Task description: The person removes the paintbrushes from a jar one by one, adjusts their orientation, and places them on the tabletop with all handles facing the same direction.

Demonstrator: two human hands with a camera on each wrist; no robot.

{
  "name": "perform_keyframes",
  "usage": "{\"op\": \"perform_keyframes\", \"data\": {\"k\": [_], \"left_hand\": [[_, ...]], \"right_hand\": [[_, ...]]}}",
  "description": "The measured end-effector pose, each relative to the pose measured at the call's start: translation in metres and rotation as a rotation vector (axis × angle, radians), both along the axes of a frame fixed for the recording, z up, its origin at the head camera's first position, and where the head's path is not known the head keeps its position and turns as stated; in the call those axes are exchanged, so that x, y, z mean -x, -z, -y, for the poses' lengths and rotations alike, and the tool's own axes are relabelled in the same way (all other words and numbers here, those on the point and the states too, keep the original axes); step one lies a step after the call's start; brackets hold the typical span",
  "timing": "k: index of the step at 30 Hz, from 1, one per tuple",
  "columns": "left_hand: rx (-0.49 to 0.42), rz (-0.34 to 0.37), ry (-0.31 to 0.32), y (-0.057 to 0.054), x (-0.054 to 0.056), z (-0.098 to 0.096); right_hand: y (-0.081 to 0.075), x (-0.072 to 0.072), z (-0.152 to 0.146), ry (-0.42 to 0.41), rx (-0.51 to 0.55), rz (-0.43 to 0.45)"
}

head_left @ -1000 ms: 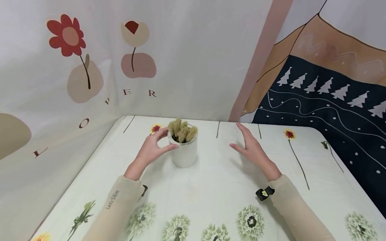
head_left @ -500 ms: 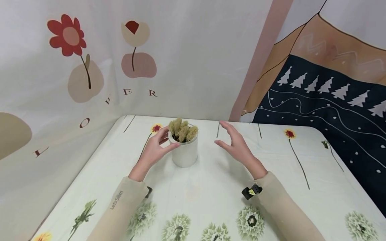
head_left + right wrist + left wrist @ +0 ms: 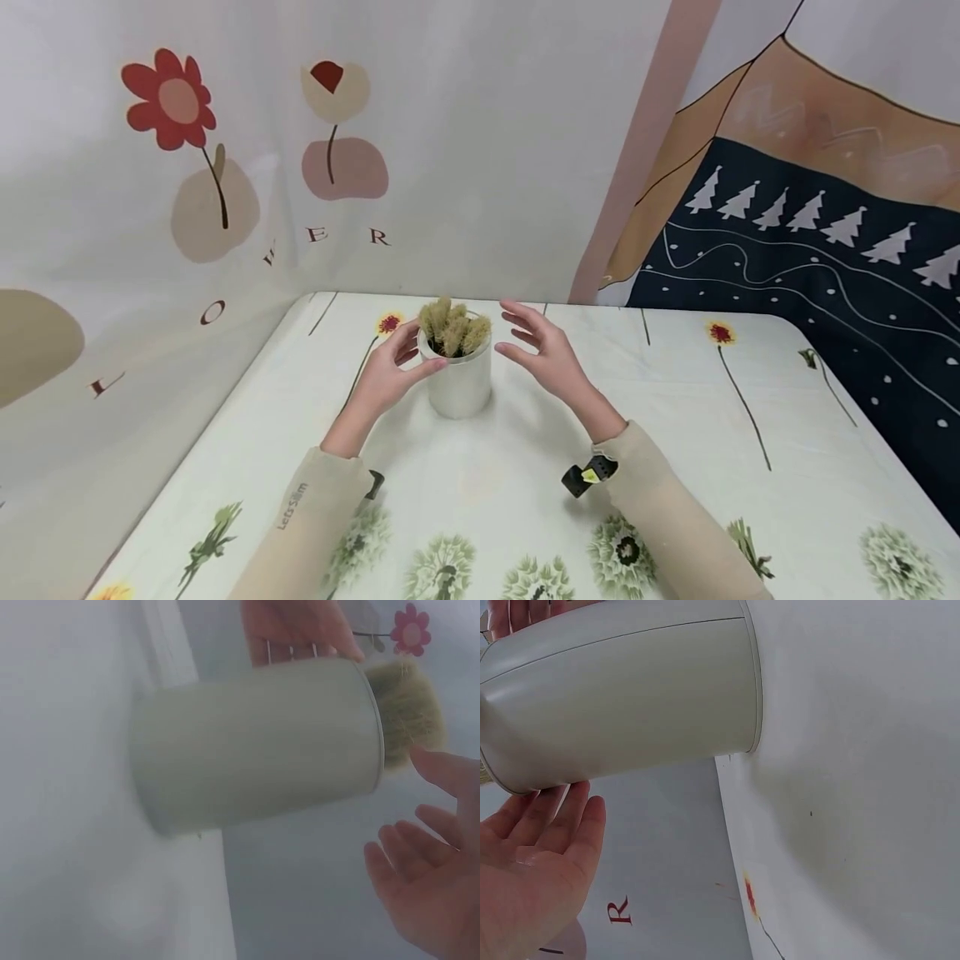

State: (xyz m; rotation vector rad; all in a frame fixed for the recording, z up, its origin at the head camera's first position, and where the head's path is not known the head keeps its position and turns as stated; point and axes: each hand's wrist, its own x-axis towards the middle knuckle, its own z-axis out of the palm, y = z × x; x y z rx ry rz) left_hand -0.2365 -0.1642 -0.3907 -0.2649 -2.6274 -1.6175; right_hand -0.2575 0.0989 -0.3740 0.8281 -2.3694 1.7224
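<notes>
A white cylindrical pot [image 3: 460, 387] stands upright on the table, with tan fuzzy dried flower heads [image 3: 452, 327] rising above its rim. My left hand [image 3: 382, 371] is at its left side. The thumb lies over the front rim and the fingers reach round toward the back left; in the left wrist view the loosely extended fingertips [image 3: 576, 801] meet the pot's wall. To the right of the pot is my right hand [image 3: 551, 358], palm facing it, thumb and fingers spread and holding nothing. In the right wrist view a gap shows between its fingers [image 3: 394, 859] and the pot [image 3: 259, 746].
A white cloth printed with flowers covers the table [image 3: 480, 475]. Behind stands a pale curtain [image 3: 480, 167] with printed flowers and letters. A dark hanging with printed trees [image 3: 810, 267] borders the right side. Each wrist wears a small black camera [image 3: 588, 475].
My right hand has moved left, from well away to close beside the pot. The left hand has shifted slightly inward against the rim. The pot has stayed in place.
</notes>
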Motion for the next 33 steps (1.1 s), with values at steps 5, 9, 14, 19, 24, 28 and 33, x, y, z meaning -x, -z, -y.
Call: {"op": "perform_keyframes", "data": {"k": [5, 9, 14, 19, 24, 28, 33], "left_hand": [[-0.012, -0.005, -0.008, 0.002, 0.0, -0.001], [-0.013, -0.003, -0.005, 0.002, 0.001, -0.001], [-0.02, -0.004, -0.008, 0.002, 0.001, -0.001], [-0.017, -0.003, -0.003, 0.001, 0.0, -0.002], [-0.007, -0.018, -0.003, -0.001, -0.001, -0.003], [-0.002, -0.024, -0.002, -0.003, -0.002, -0.003], [0.004, -0.026, -0.005, -0.003, -0.002, -0.002]], "right_hand": [[0.001, -0.001, 0.009, -0.021, 0.001, 0.012], [-0.001, -0.001, 0.014, 0.017, -0.024, 0.002], [-0.004, 0.0, 0.021, 0.079, -0.054, -0.012], [-0.004, -0.001, 0.024, 0.093, -0.025, -0.035], [-0.003, -0.001, 0.025, 0.059, 0.025, -0.098], [-0.003, 0.0, 0.027, 0.075, 0.026, -0.153], [-0.008, 0.001, 0.03, 0.075, 0.047, -0.211]]}}
